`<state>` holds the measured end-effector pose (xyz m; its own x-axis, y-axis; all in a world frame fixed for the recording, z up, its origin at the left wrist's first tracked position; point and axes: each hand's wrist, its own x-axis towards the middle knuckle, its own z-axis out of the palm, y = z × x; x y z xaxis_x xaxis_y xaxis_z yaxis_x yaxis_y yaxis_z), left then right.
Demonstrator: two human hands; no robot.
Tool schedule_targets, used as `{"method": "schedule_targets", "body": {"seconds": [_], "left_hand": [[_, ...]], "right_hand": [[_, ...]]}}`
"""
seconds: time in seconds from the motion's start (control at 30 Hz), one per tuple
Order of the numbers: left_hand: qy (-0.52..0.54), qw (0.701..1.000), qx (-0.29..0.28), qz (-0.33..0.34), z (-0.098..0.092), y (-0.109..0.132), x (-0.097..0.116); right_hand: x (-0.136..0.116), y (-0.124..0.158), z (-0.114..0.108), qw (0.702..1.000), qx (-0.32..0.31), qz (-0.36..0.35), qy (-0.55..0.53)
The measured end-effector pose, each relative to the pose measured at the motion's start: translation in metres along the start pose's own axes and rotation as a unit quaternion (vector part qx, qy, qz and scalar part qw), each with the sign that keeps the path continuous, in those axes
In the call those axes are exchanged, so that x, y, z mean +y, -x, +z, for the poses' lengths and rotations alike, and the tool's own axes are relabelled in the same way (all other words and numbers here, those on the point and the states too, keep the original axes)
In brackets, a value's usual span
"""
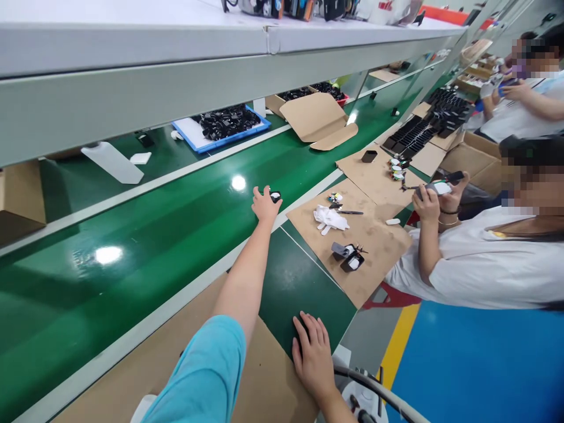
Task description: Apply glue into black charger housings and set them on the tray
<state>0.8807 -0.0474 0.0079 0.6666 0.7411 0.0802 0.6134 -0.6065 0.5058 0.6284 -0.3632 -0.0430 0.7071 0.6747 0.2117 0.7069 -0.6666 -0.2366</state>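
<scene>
My left hand [265,207] reaches out over the green conveyor belt, its fingers curled round a small black part with a white piece inside [275,197]. Much of that part is covered by the fingers. My right hand [314,355] rests with fingers stretched out on the dark green tabletop [304,276], near its edge, and holds nothing. On the cardboard sheet [374,238] beyond it stand black open housings [351,261] with white pieces and wires. A white glove [329,219] and a dark pen-like tool [351,212] lie farther back.
A co-worker [476,252] at the right holds a dark device. Across the belt [185,205] stands a blue tray [200,147] of black parts, with a bent cardboard piece [315,117] overhanging the belt. A shelf [176,76] runs overhead. A grey hose [374,385] curves near my right arm.
</scene>
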Motion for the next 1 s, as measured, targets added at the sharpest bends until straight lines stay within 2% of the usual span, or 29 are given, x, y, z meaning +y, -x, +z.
{"method": "schedule_targets", "body": {"seconds": [0.23, 0.43, 0.57, 0.67, 0.73, 0.8, 0.9, 1.0], "left_hand": [[-0.004, 0.999, -0.027, -0.018, -0.005, -0.012, 0.003], [-0.002, 0.999, -0.036, -0.008, -0.015, -0.005, -0.009], [0.005, 1.0, -0.029, 0.009, -0.033, -0.001, -0.019], [0.041, 0.999, 0.006, 0.03, -0.06, 0.01, -0.023], [0.079, 0.994, 0.046, 0.059, -0.09, 0.034, -0.028], [0.111, 0.987, 0.08, 0.088, -0.127, 0.076, -0.041], [0.135, 0.982, 0.093, 0.099, -0.182, 0.17, -0.076], [0.119, 0.989, 0.081, 0.046, -0.223, 0.284, -0.133]], "right_hand": [[-0.003, -0.002, -0.005, 1.0, 0.004, 0.008, -0.014], [-0.006, -0.004, -0.009, 1.0, 0.0, 0.012, -0.014], [-0.007, -0.005, -0.01, 1.0, 0.008, 0.017, -0.002], [-0.006, -0.008, -0.007, 1.0, 0.017, 0.018, 0.01], [-0.004, -0.01, -0.005, 1.0, 0.024, 0.015, 0.01], [-0.001, -0.01, -0.005, 1.0, 0.029, 0.012, -0.003], [0.008, -0.007, -0.005, 0.999, 0.032, 0.008, -0.04], [0.021, -0.011, 0.005, 0.996, 0.033, -0.007, -0.078]]}}
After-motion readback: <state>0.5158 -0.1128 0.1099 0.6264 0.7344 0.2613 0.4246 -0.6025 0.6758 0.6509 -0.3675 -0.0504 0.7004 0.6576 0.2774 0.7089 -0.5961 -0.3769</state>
